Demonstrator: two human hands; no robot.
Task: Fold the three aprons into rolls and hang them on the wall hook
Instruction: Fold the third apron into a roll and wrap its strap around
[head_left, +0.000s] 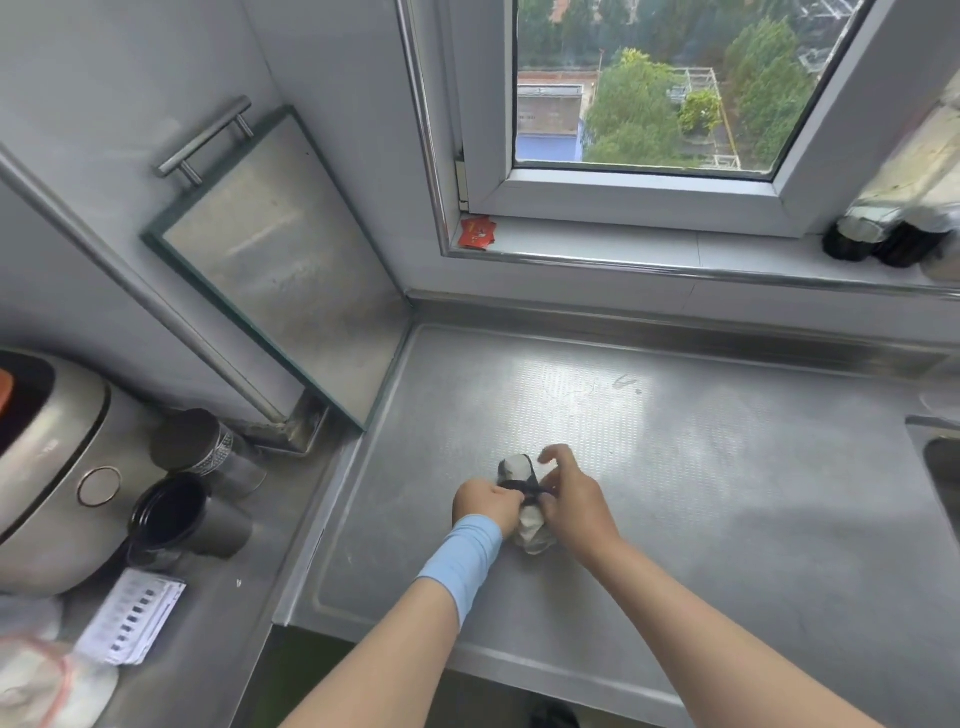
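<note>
A pale grey apron, rolled into a tight bundle (530, 525), lies on the steel counter (701, 467). A black strap (519, 486) is wound around the middle of the roll. My left hand (485, 506), with a light blue wristband, pinches the strap at the roll's left side. On the right side of the roll, my right hand (569, 496) pinches the strap with its fingers curled over it. No other apron and no wall hook is in view.
A rice cooker (47, 467) and two dark metal cups (176, 514) stand on the left counter. A steel-framed board (280, 270) leans against the wall. A sink edge (935, 457) shows at the right. Dark jars (878, 241) sit on the window sill.
</note>
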